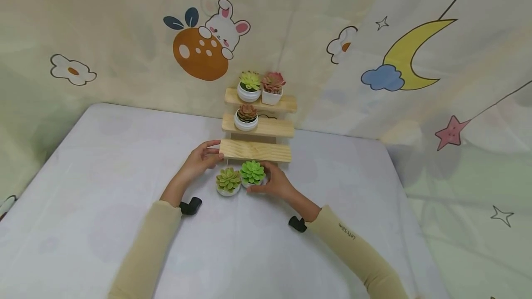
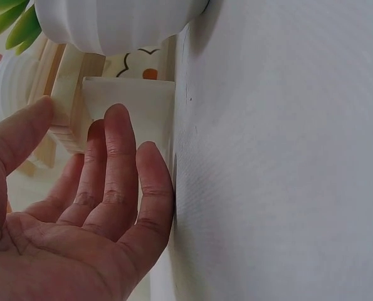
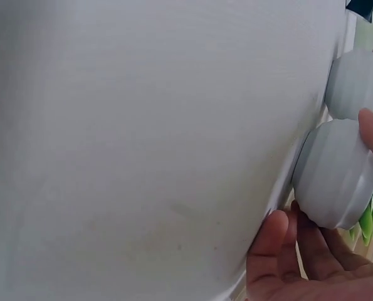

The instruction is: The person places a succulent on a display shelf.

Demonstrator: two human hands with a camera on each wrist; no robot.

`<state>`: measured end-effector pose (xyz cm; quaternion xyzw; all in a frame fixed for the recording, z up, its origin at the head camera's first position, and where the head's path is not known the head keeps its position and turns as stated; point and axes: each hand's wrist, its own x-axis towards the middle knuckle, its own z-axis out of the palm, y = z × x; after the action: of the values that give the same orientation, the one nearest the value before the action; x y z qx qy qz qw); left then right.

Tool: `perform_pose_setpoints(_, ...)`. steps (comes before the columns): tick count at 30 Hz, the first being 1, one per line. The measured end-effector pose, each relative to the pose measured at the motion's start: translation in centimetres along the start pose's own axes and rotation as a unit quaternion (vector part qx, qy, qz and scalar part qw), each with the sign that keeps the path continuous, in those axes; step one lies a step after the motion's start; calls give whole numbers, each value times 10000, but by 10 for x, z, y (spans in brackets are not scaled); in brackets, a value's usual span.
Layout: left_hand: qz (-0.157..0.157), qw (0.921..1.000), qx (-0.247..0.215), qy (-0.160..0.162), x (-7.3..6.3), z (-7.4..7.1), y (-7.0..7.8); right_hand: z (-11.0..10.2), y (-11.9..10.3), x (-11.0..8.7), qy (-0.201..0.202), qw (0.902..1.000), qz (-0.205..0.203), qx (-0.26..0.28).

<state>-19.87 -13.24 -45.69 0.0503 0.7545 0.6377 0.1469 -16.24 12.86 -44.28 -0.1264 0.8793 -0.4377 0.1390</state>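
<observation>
My left hand (image 1: 198,158) is at the left end of the lowest board of a wooden stepped plant shelf (image 1: 255,151), thumb at its near edge and fingertips at its far edge. In the left wrist view, the thumb touches the board (image 2: 67,94), while the other fingers reach past its end. With my right hand (image 1: 276,181) I grip a bright green potted succulent (image 1: 252,172), thumb and fingers around its ribbed white pot (image 3: 336,172). A yellow-green potted succulent (image 1: 228,181) stands right beside it, on the left, in front of the shelf.
A dark red succulent (image 1: 247,118) sits on the middle board. The top board carries a yellow-green succulent (image 1: 249,86) and a pink-red one in a square pot (image 1: 272,87). A printed cloth (image 1: 299,40) hangs behind the white-covered table (image 1: 124,160).
</observation>
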Motion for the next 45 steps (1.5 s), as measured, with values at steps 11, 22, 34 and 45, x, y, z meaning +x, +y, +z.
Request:
perform_pose_setpoints(11,11,10000,10,31,-1,0,2,-6,10,-1,-103,9987,245,439)
perform_pose_setpoints(22,7,10000,-77,-14,-1,0,0,-22,10,-19,149,9984,109,539)
perform_pose_setpoints(34,1,10000,-1,-43,-1,-2,1,-39,1,-41,283,9976,-165,608)
perform_pose_setpoints(45,70,10000,-32,-54,1,-2,-2,-68,-9,-19,1544,9835,-132,932)
